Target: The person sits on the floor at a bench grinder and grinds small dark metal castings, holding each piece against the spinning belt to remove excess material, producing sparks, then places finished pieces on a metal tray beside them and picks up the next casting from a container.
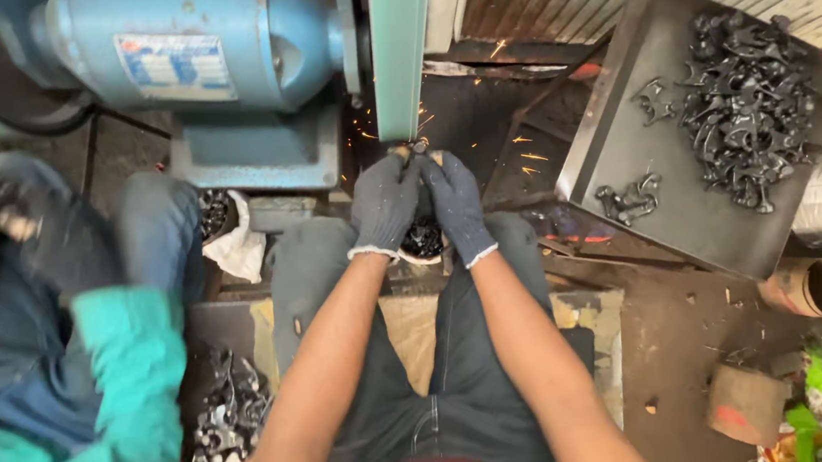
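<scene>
Both my hands wear dark grey gloves. My left hand [383, 203] and my right hand [455, 202] are pressed together, pinching a small metal part [412, 148] against the lower end of a green grinding belt [401, 46]. Orange sparks [524, 150] fly off to the right of the contact point. Between my knees, just under my hands, sits a container of dark metal parts [422, 238]. The part itself is mostly hidden by my fingertips.
A blue motor [192, 46] stands left of the belt. A dark metal tray [621, 120] at the right holds several black cast parts [746, 108]. Another person in a teal sleeve [135, 388] sits at my left. More metal parts [228, 419] lie on the floor; a cardboard tube [818, 287] lies right.
</scene>
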Tool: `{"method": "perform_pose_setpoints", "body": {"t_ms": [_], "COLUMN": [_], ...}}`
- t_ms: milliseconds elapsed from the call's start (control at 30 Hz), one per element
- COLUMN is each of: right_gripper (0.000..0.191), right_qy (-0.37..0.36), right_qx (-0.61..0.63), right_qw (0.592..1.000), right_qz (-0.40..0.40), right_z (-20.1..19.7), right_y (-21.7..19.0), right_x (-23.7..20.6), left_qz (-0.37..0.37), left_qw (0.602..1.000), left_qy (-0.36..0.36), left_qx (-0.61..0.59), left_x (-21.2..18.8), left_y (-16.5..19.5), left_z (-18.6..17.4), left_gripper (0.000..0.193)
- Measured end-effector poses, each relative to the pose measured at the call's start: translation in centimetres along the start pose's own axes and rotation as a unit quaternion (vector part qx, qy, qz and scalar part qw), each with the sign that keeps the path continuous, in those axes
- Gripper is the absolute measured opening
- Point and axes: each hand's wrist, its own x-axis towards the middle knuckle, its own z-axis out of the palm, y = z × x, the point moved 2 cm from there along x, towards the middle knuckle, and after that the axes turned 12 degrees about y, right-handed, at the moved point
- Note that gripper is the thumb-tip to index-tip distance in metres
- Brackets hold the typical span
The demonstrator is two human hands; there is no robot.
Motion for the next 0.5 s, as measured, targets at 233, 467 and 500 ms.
{"method": "perform_pose_setpoints", "body": {"t_ms": [233,467,500], "right_gripper": [0.022,0.019,0.019], "right_qy": [-0.024,-0.029,-0.039], "right_qx": [0.097,0.087,0.073], "right_qw": [0.989,0.978,0.986], "right_qz": [0.111,0.189,0.148], "right_z": [-1.2,-0.8,-0.4], "right_y": [-1.6,-0.7,-0.5], "right_x": [-2.6,-2.6,-2.1], "left_qz": [0.045,-0.134,-0.074], "left_qw": [0.982,0.977,0.987], "left_qy": [-0.13,-0.153,-0.133], "left_qx": [0.126,0.056,0.06], "left_x": [-1.9,-0.7,-0.5], "left_y": [1.3,-0.3,-0.6], "left_z": [-4.0,-3.6,-3.3], "left_gripper": [0.022,0.042,0.041]}}
